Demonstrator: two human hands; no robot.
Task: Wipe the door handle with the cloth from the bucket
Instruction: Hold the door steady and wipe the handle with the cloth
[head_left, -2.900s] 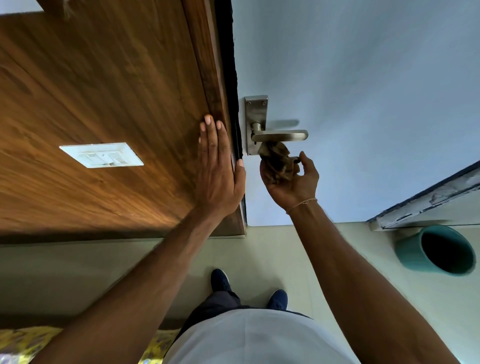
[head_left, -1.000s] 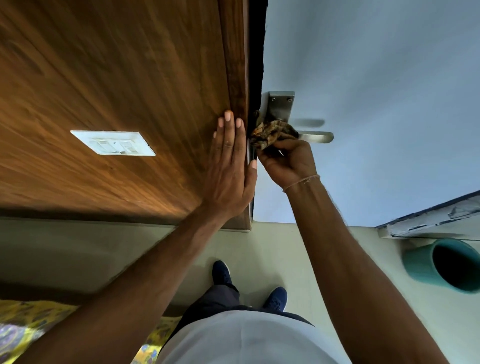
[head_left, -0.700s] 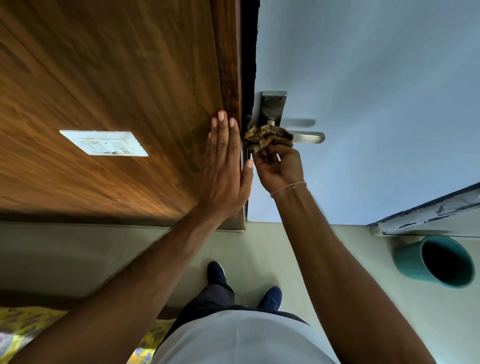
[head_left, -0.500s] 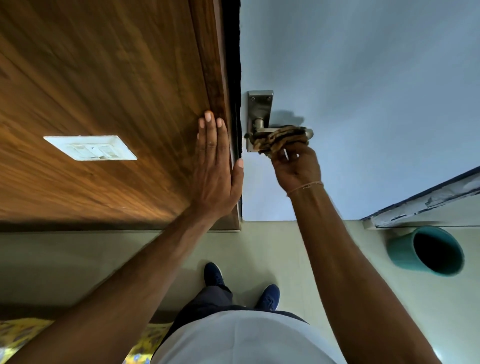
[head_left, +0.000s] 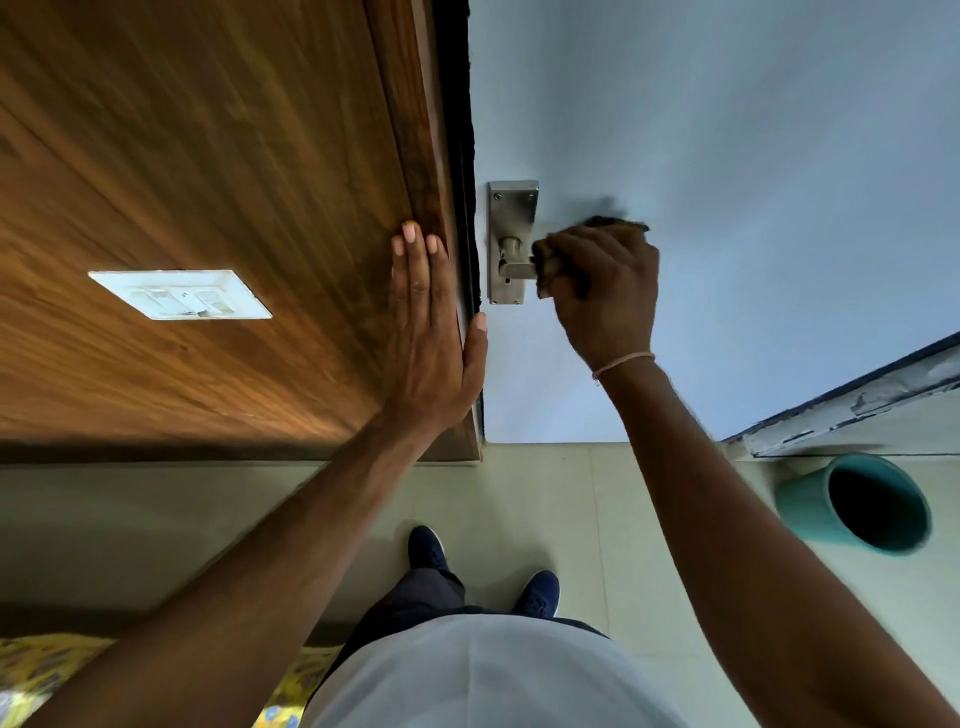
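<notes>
cloth (head_left: 550, 262) bunched in right hand (head_left: 605, 291) over door handle (head_left: 517, 269); left hand (head_left: 428, 332) flat on wooden panel (head_left: 208, 156).

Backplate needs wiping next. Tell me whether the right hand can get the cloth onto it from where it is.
Probably yes: the right hand grips the cloth on the lever just beside the backplate, whose face is uncovered.

Brushed matt metal door handle plate (head_left: 511, 228); glossy grained wood panel (head_left: 208, 182); smooth matt painted door (head_left: 727, 130); white plastic switch plate (head_left: 179, 293).
</notes>
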